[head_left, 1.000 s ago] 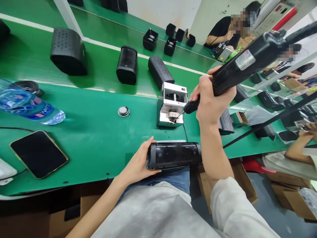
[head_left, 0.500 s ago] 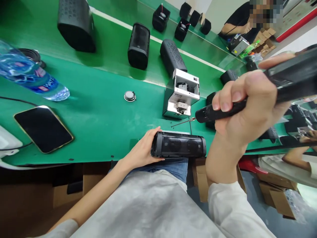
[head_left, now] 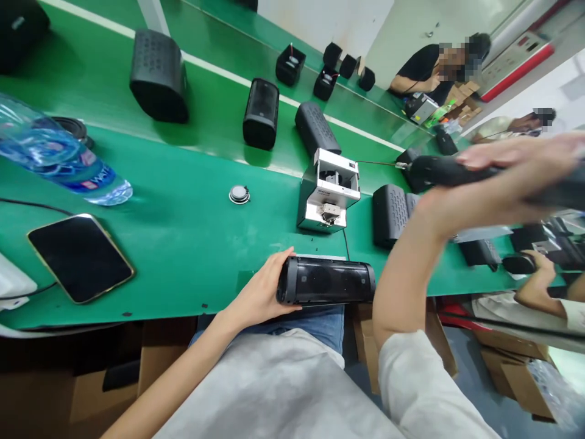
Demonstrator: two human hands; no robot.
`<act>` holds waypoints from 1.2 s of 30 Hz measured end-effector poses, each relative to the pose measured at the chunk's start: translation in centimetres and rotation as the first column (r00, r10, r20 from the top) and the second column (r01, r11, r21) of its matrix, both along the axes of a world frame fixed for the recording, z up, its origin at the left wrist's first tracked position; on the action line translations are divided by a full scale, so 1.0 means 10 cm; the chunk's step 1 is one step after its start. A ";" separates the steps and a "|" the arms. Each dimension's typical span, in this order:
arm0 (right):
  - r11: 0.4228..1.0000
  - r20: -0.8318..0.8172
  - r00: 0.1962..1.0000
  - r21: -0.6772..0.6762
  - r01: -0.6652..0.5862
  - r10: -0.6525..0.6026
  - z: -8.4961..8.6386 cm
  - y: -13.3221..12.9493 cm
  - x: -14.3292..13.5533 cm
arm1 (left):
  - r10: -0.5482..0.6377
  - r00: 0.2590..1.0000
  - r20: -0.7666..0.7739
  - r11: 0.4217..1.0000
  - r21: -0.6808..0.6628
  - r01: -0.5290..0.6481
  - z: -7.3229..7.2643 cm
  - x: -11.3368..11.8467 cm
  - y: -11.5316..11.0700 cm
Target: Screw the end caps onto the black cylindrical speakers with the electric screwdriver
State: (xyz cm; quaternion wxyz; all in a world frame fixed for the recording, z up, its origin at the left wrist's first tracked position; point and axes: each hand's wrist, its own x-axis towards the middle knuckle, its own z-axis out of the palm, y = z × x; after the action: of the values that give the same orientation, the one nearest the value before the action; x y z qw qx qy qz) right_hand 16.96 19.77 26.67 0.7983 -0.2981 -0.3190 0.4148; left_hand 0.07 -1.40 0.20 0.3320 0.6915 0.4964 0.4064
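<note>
My left hand [head_left: 264, 291] grips the left end of a black speaker [head_left: 326, 281], which lies lengthwise at the table's front edge. Raised at the right, my right hand [head_left: 507, 174] is wrapped round a black electric screwdriver [head_left: 450, 171] and blurred by motion. The screwdriver's thin bit points left, past the top of a silver-and-black machine [head_left: 329, 190]. That machine stands on the green table [head_left: 183, 238] behind the speaker. Tiny dark screws lie between the two. A small round silver part [head_left: 239, 194] rests left of the machine.
A water bottle [head_left: 59, 152] and a phone [head_left: 81, 257] lie at the left. Several black speaker housings stand along the back, one of them [head_left: 159, 76] large. More housings [head_left: 388, 214] are at the right. Other people sit farther off, and a co-worker's hand [head_left: 542, 268] shows at the far right.
My right hand has lifted the screwdriver up and to the right, away from the screws, and its bit has turned to point left. My left hand still grips the speaker. The head view has shifted.
</note>
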 end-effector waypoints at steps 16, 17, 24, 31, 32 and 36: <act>0.927 0.567 0.818 0.351 -0.132 -0.099 -0.53 -0.08 -0.05 | -0.008 1.000 -0.012 0.998 -0.061 0.007 0.06 -0.01 0.02; 0.933 0.587 0.804 0.334 -0.135 -0.094 -0.57 -0.05 -0.06 | -0.006 1.000 -0.009 0.998 -0.067 0.006 0.06 -0.01 0.01; 0.939 0.575 0.814 0.318 -0.132 -0.080 -0.62 0.04 -0.10 | 0.008 1.000 -0.002 0.998 -0.061 -0.008 0.02 0.00 0.00; 0.965 0.603 0.798 0.207 -0.163 0.006 -0.68 -0.06 -0.10 | 0.003 1.000 0.012 1.000 -0.030 -0.003 0.03 0.00 0.01; 0.965 0.597 0.802 0.205 -0.165 0.011 -0.65 -0.12 -0.11 | -0.001 1.000 0.013 1.000 -0.027 0.002 0.03 0.00 0.01; 0.946 0.554 0.829 0.223 -0.237 0.077 -0.44 -0.44 -0.16 | -0.017 1.000 0.013 1.000 -0.013 0.017 0.03 0.00 0.02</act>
State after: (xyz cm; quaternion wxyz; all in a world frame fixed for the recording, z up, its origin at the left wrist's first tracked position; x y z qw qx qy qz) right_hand 15.32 15.37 22.28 0.6736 -0.2580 -0.6092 0.3295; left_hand 0.06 -1.19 0.53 0.3432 0.6910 0.4907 0.4048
